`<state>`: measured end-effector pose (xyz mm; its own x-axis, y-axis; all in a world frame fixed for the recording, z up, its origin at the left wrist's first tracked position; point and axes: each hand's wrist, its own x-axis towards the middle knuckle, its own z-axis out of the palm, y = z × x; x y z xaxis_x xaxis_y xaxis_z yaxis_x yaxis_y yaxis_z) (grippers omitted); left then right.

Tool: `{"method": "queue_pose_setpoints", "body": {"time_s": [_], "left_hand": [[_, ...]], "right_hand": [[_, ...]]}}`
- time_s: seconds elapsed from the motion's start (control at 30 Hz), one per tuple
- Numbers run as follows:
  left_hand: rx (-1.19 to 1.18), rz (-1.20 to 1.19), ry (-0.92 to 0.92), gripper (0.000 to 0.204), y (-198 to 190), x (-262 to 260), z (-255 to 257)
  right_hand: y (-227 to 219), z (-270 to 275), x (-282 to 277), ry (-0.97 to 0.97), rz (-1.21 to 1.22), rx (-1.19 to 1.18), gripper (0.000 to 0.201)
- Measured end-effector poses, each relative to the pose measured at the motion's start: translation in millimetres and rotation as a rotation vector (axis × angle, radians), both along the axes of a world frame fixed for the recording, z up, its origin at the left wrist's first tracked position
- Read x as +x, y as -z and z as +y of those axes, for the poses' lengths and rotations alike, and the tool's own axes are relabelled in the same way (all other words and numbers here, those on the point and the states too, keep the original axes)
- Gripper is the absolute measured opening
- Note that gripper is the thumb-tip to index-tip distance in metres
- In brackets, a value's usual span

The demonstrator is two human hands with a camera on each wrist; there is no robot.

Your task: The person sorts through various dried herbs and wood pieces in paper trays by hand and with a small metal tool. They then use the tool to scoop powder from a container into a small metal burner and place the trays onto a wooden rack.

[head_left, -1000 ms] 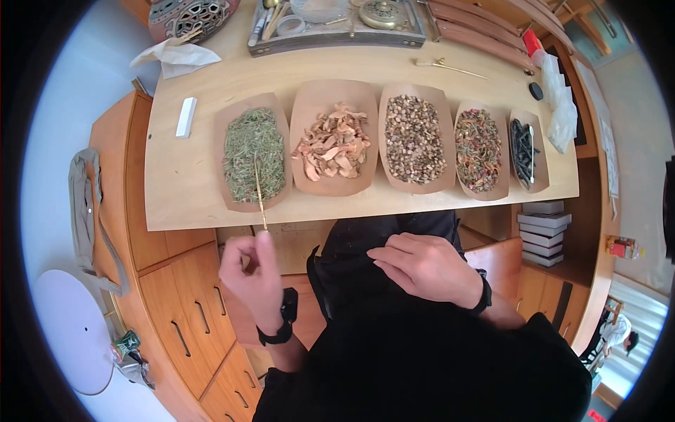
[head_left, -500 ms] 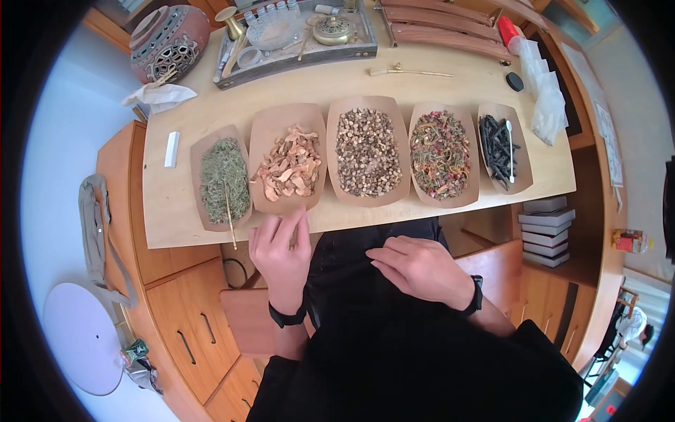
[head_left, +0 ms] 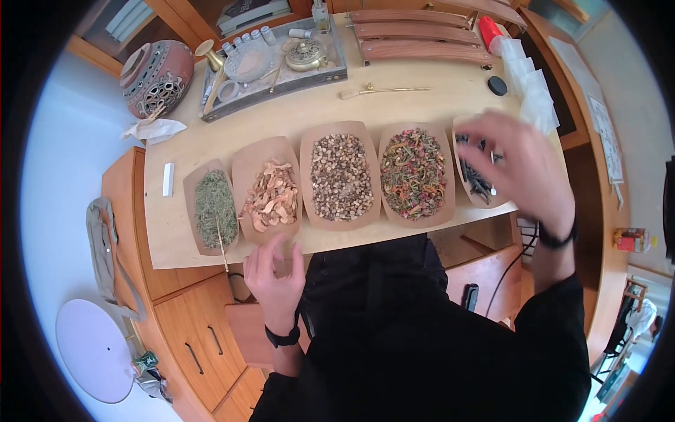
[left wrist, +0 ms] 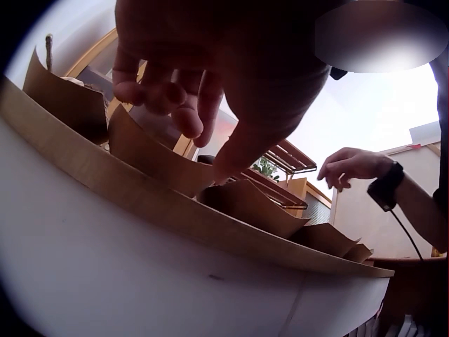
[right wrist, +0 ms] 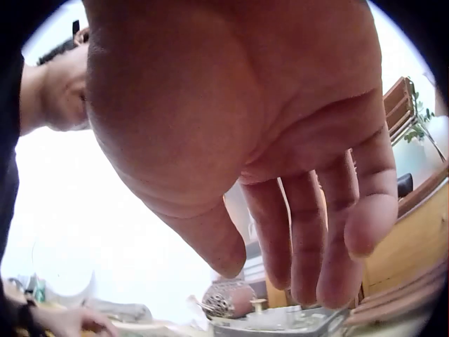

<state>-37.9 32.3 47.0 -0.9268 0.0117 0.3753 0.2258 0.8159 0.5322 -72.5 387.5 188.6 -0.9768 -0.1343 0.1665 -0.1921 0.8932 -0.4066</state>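
Several paper trays stand in a row in the head view: green herb (head_left: 216, 211), pale slices (head_left: 273, 195), brown pieces (head_left: 342, 177), a red-and-green mix (head_left: 416, 174) and dark sticks (head_left: 477, 172). A thin golden stick (head_left: 222, 246) leans in the green herb and overhangs the table's front edge. My left hand (head_left: 275, 281), fingers loosely bent and holding nothing, is at that edge below the slices; in the left wrist view the left hand (left wrist: 203, 84) is beside the trays. My right hand (head_left: 524, 165) is blurred above the dark sticks; the right wrist view shows the right hand (right wrist: 280, 154) empty with fingers extended.
Behind the trays are a grey wooden box (head_left: 278, 91) with glass and brass items, a patterned pot (head_left: 158, 77), a brass tool (head_left: 387, 91), a wooden rack (head_left: 422, 32), a black lid (head_left: 497, 86) and plastic bags (head_left: 531, 91). A white block (head_left: 168, 179) lies at the left.
My right hand has risen from near the lap to above the dark sticks. The left hand has left the golden stick, moved right and relaxed. The head view has shifted.
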Motion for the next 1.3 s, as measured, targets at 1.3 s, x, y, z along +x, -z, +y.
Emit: {"method": "queue_pose_setpoints", "body": {"time_s": [1.3], "left_hand": [[0.355,-0.164,0.137,0.01,0,16,12]], "right_hand": [[16,-32,-37,-0.25,-0.015,-0.13,0.019]]}}
